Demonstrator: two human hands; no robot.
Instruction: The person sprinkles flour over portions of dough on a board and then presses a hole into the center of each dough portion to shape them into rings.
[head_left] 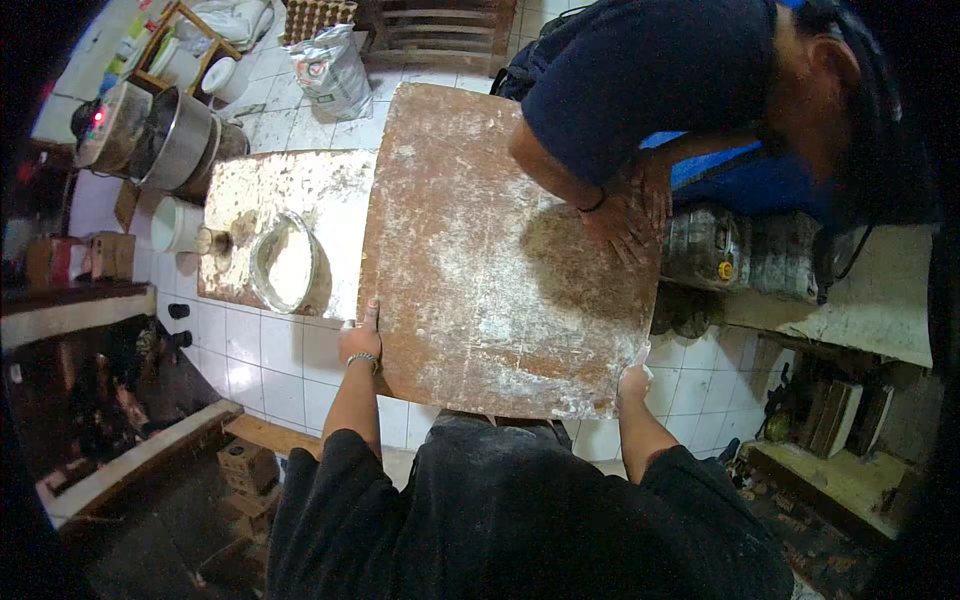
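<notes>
A wide brown wooden board (440,200), dusted with patches of white flour, lies in front of me. My left hand (358,340) is closed on its near left edge, thumb on top and the fingers partly hidden. At the near right corner my right hand (634,383) grips the opposite edge; its fingertips look whitened. Across the board, another person's hands (625,225) rest on the far right part of the surface.
Left of the board, a floury table (345,180) holds a bowl of white powder (290,268) and a small jar (212,241). Beyond stand a large metal mixing bowl (180,140), a white bucket (175,225) and a sack (332,75). Jerrycans (705,240) are at the right.
</notes>
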